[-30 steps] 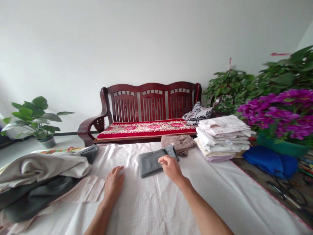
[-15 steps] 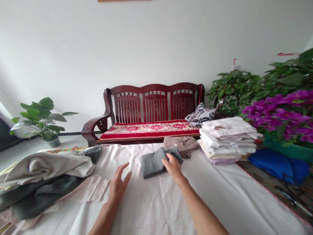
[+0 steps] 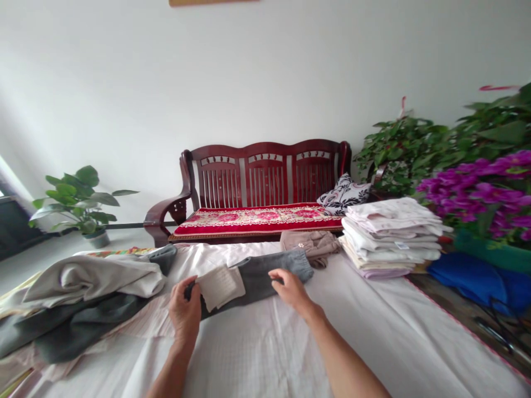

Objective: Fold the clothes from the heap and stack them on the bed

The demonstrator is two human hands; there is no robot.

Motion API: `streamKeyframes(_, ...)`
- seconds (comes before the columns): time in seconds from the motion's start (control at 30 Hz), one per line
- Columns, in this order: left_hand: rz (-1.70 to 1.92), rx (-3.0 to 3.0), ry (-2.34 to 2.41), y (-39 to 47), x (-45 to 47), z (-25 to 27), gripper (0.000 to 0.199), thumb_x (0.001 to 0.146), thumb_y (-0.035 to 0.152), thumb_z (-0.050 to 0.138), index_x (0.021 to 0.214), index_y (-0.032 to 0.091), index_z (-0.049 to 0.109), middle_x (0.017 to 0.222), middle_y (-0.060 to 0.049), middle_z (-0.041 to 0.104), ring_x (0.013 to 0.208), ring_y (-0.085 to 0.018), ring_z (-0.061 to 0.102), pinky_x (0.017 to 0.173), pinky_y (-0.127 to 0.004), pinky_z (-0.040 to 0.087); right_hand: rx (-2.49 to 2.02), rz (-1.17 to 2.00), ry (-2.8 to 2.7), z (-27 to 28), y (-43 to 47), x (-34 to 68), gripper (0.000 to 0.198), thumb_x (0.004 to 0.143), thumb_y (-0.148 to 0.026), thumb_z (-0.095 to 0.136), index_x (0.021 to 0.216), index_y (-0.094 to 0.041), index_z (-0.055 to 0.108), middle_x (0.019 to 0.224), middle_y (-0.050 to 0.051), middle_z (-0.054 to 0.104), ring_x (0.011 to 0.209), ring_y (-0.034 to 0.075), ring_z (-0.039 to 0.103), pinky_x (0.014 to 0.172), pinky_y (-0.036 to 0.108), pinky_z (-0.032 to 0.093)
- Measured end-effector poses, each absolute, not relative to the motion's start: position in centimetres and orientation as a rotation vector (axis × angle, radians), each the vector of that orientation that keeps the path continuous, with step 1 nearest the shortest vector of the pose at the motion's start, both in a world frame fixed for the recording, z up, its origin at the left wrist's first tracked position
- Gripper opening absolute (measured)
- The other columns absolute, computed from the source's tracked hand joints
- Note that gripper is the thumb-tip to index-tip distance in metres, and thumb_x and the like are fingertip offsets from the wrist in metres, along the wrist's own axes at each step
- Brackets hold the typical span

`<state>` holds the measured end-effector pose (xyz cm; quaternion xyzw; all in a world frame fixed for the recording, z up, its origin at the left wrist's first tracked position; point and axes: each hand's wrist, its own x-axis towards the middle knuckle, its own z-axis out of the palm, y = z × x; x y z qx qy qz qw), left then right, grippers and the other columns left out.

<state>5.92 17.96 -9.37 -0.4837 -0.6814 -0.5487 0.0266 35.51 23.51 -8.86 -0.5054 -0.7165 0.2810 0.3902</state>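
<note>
A grey cloth garment (image 3: 265,272) lies stretched sideways on the white sheet, with a gathered, ribbed edge at its right end. On its left part rests a cream, ribbed folded piece (image 3: 219,284); whether it is sewn to the grey cloth I cannot tell. My left hand (image 3: 186,309) is closed at the left end, with dark grey cloth showing between thumb and fingers. Over the right half, my right hand (image 3: 290,290) pinches a bit of the grey fabric. Just behind the ribbed end sits a brown folded garment (image 3: 311,243).
A tall stack of folded white clothes (image 3: 392,237) stands at the right. Loose clothes (image 3: 91,282) are heaped at the left. Beyond the white sheet (image 3: 257,354) is a wooden bench (image 3: 265,171). Purple flowers (image 3: 485,188) and blue cloth (image 3: 477,276) are at far right.
The small folded grey garment has been opened out toward the left, and the cream piece now shows. My left hand, open and empty before, has closed on its left end.
</note>
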Motion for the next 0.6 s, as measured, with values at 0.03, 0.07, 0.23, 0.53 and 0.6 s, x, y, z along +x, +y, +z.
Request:
streamKeyframes(0.03, -1.635, -1.409, -2.146, 18.0, 5.1, -9.4, 0.029, 0.089, 0.033, 0.049, 0.109, 0.020, 0.067, 0.106, -0.007, 0.064, 0.101, -0.024, 0.063, 0.095, -0.038, 0.050, -1.333, 0.622, -1.838, -9.3, 23.8, 36.2, 0.035, 0.076, -0.010, 0.055, 0.104, -0.019, 0.073, 0.107, 0.007, 0.075, 0.104, 0.022, 0.068, 0.097, 0.038, 0.050)
streamKeyframes(0.07, -1.563, -1.364, -2.156, 18.1, 4.6, -9.4, 0.032, 0.091, 0.033, 0.047, 0.112, 0.021, 0.067, 0.111, -0.008, 0.063, 0.106, -0.025, 0.061, 0.099, -0.040, 0.047, -1.365, 0.549, -1.861, -9.6, 23.9, 36.7, 0.034, 0.076, -0.010, 0.055, 0.103, -0.019, 0.074, 0.107, 0.007, 0.075, 0.104, 0.022, 0.068, 0.097, 0.037, 0.050)
streamKeyframes(0.23, -1.308, -1.800, -1.975, 18.0, 5.8, -9.1, 0.030, 0.093, 0.037, 0.051, 0.114, 0.024, 0.068, 0.120, -0.007, 0.065, 0.114, -0.025, 0.058, 0.104, -0.039, 0.043, -1.342, 0.347, -2.079, -9.6, 23.5, 37.0, 0.032, 0.072, -0.019, 0.067, 0.103, -0.024, 0.075, 0.108, 0.004, 0.074, 0.104, 0.023, 0.065, 0.097, 0.037, 0.047)
streamKeyframes(0.53, -0.787, -2.321, -2.052, 17.8, 8.2, -9.1, 0.023, 0.082, 0.028, 0.063, 0.105, 0.025, 0.070, 0.116, -0.005, 0.069, 0.111, -0.026, 0.061, 0.097, -0.039, 0.044, -1.267, 0.300, -2.181, -9.7, 23.9, 37.7, 0.019, 0.078, -0.013, 0.064, 0.086, -0.026, 0.076, 0.104, 0.001, 0.075, 0.101, 0.019, 0.065, 0.093, 0.031, 0.046)
streamKeyframes(0.6, -0.913, -2.280, -2.099, 18.0, 7.7, -9.2, 0.016, 0.086, 0.032, 0.059, 0.095, 0.024, 0.068, 0.103, -0.005, 0.071, 0.102, -0.025, 0.063, 0.088, -0.036, 0.047, -1.320, 0.245, -2.164, -9.7, 23.8, 37.5, 0.019, 0.084, -0.014, 0.059, 0.084, -0.025, 0.075, 0.098, 0.001, 0.075, 0.098, 0.019, 0.066, 0.089, 0.029, 0.046)
